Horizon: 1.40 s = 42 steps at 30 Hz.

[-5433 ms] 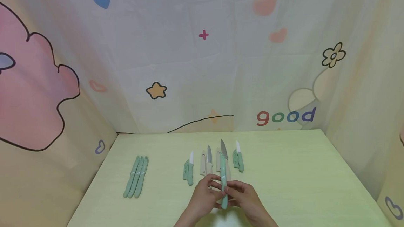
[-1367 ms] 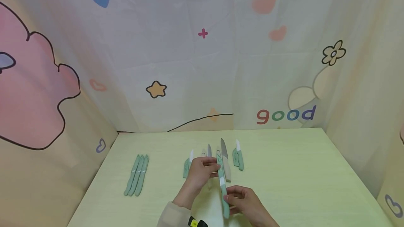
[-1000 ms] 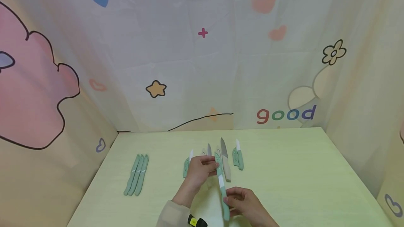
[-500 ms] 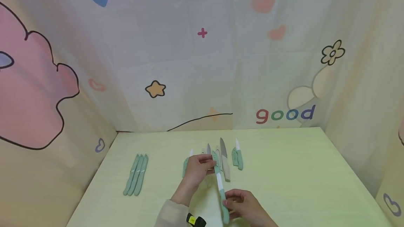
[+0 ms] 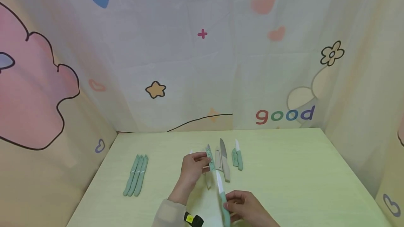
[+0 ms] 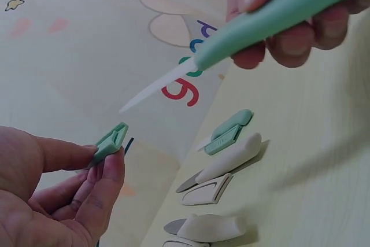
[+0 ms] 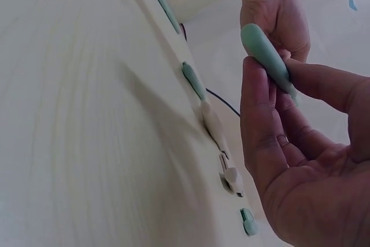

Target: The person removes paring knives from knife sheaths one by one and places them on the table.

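My left hand (image 5: 190, 167) pinches a green blade sheath (image 5: 210, 159) between thumb and fingers. My right hand (image 5: 244, 206) grips the green handle of a paring knife (image 5: 225, 207), its white blade bare and pointing away toward the sheath. In the left wrist view the blade tip stands a short gap from the mouth of the sheath (image 6: 111, 142). The right wrist view shows the knife's handle (image 7: 265, 53) end-on, between thumb and fingers. Behind the hands lies a large cream-handled knife (image 5: 226, 167) beside its cream sheath (image 5: 219, 159).
A smaller cream-handled knife (image 5: 208, 183) is partly covered by my left hand, which also hides most of another green knife. At right lies a small green knife (image 5: 239, 158) beside its green sheath (image 5: 235, 157). Three sheathed green knives (image 5: 135, 176) lie together on the table's left side.
Five seconds ago the knife sat in its sheath in both hands. The blade has since come out, my left hand moving away and left with the sheath, my right slightly toward the front.
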Each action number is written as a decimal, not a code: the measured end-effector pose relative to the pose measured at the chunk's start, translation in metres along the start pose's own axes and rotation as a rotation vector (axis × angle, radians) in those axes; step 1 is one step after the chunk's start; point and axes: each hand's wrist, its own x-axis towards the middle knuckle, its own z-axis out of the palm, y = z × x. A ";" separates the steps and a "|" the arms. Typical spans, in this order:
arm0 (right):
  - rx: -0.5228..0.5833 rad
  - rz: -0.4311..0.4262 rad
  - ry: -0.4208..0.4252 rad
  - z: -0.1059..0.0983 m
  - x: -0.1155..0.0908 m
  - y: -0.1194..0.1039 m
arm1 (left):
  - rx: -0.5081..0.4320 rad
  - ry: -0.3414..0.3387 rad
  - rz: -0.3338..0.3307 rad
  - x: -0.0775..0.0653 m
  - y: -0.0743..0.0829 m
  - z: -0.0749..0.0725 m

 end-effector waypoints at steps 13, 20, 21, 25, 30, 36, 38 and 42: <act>0.014 -0.047 0.069 -0.006 0.003 -0.005 | 0.094 -0.063 -0.006 -0.005 -0.031 0.003; 0.017 -0.031 0.135 -0.008 0.005 -0.008 | 0.094 -0.107 -0.036 -0.018 -0.037 0.010; 0.020 -0.028 0.144 -0.008 0.005 -0.009 | 0.093 -0.111 -0.038 -0.019 -0.038 0.011; 0.045 -0.016 0.160 -0.009 0.006 -0.009 | 0.088 -0.132 -0.055 -0.024 -0.043 0.015; 0.062 -0.018 0.173 -0.011 0.008 -0.007 | 0.091 -0.162 -0.063 -0.030 -0.047 0.018; 0.073 -0.017 0.200 -0.011 0.009 -0.004 | 0.095 -0.178 -0.065 -0.038 -0.044 0.022; 0.072 -0.018 0.208 -0.011 0.009 -0.004 | 0.095 -0.181 -0.063 -0.040 -0.045 0.024; 0.066 -0.021 0.213 -0.011 0.008 -0.003 | 0.095 -0.188 -0.066 -0.041 -0.049 0.026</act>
